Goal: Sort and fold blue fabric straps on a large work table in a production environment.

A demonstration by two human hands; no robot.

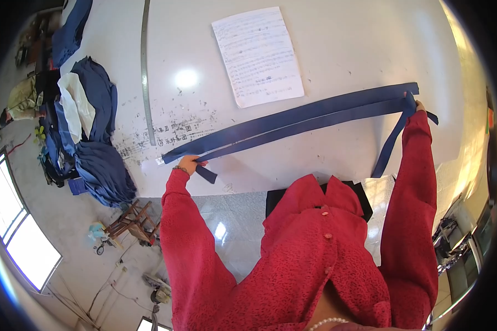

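Note:
A long navy fabric strip (306,126) is stretched between my two hands over a white table (335,153). My left hand (188,164) grips it near one end, and a short tail hangs past the fingers. On the right, my right hand (419,106) pinches the strip, with a longer piece trailing down towards the table's near edge. Just behind lies a second navy fabric strip (290,109), flat and almost parallel, with a narrow gap between the two. Its right end is partly covered by my right hand and the held fabric.
Beyond the strips lies a sheet of paper (259,58) with handwriting. A long metal ruler (145,74) rests further left. Gathered navy fabric (103,173) and a white cloth (76,105) heap at the table's left edge. A wooden stool (134,223) stands on the floor below.

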